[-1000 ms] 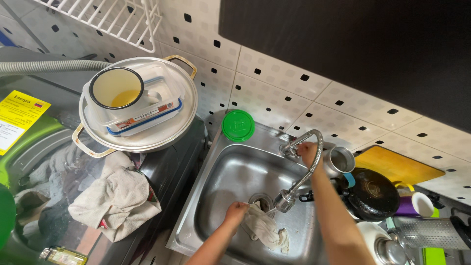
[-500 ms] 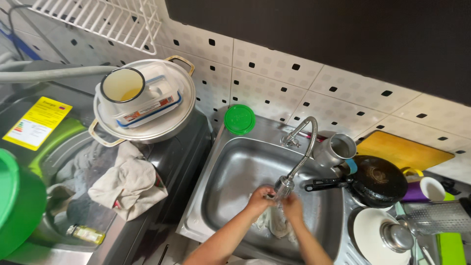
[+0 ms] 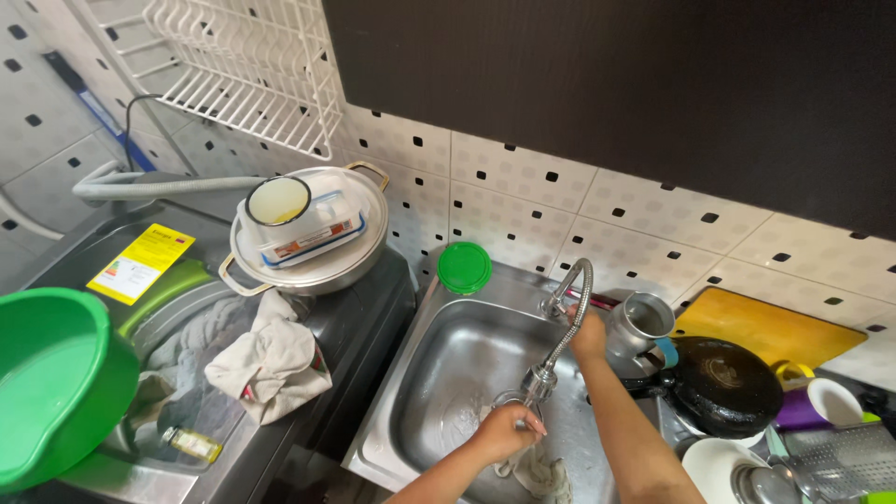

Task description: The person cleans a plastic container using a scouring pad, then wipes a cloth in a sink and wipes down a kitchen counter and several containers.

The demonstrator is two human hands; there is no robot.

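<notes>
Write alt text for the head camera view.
Over a steel sink, the left hand holds a wet white cloth under the flexible faucet while the right hand reaches the tap base. Stacked pots sit left, dishes right.

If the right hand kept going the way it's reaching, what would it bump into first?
Probably the tap base: the right hand points up and back toward it, right beside the hose. Beyond that stands the tiled wall. Depth is unclear.
</notes>
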